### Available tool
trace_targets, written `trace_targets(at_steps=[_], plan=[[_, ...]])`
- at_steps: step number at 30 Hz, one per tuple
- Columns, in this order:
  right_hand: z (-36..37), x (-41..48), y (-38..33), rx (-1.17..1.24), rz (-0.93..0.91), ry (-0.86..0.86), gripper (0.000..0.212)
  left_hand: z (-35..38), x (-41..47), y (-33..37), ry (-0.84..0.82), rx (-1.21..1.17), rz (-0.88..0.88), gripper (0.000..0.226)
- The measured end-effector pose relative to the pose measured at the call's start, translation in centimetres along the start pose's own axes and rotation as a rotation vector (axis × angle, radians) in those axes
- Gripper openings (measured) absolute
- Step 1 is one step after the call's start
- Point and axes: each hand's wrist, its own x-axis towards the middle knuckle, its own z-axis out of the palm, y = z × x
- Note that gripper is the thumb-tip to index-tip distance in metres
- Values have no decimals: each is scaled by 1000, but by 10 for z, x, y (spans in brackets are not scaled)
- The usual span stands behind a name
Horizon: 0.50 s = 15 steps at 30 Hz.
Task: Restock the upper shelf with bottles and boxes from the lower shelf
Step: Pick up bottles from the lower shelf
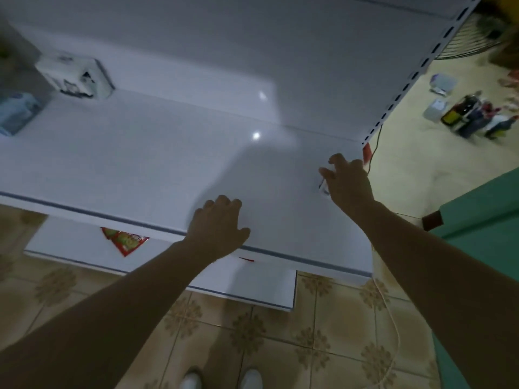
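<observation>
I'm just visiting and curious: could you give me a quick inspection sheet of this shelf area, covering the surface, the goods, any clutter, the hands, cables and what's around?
Surface: white upper shelf, mostly bare, two light spots reflected on it.
Job's things: white box at the back left; pale blue pack at the left edge; red packet on the lower shelf.
Clutter: small object under the right hand, too blurred to identify.
Hands: left hand flat on the shelf's front edge, empty; right hand with spread fingers over the small object, grip unclear.
Cables: dark cord beside the shelf post; pale cord on the floor.
Surroundings: patterned tile floor, bottles on the floor to the right, green surface.
</observation>
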Motion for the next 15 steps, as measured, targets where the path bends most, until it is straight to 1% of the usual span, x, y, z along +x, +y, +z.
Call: trace_targets(at_steps=[2, 3, 4, 5, 6, 7, 10, 11, 13, 15], plan=[[2, -3, 0, 76, -30, 41, 34, 2, -3, -4, 12, 0, -8, 53], [0, -6, -1, 136, -55, 46, 37, 2, -5, -7, 15, 2, -10, 52], [-3, -10, -3, 225, -66, 42, 46, 1, -7, -8, 17, 5, -11, 52], [-7, -15, -5, 350, -48, 30, 56, -2, -9, -10, 19, 8, -11, 52], [-12, -21, -8, 477, -10, 15, 62, -5, -11, -11, 18, 10, -10, 52], [-18, -27, -11, 558, 18, 4, 61, -10, -13, -11, 20, 12, -6, 53], [-37, -47, -25, 612, -2, -45, 40, -29, -22, -12, 36, 20, 23, 53], [-44, -54, -31, 683, -17, -69, 33, -37, -25, -11, 43, 23, 35, 54], [-61, -71, -42, 899, -46, -154, 21, -54, -35, -10, 55, 23, 60, 56], [-77, -90, -53, 1125, -46, -259, 17, -71, -49, -9, 67, 5, 85, 58]])
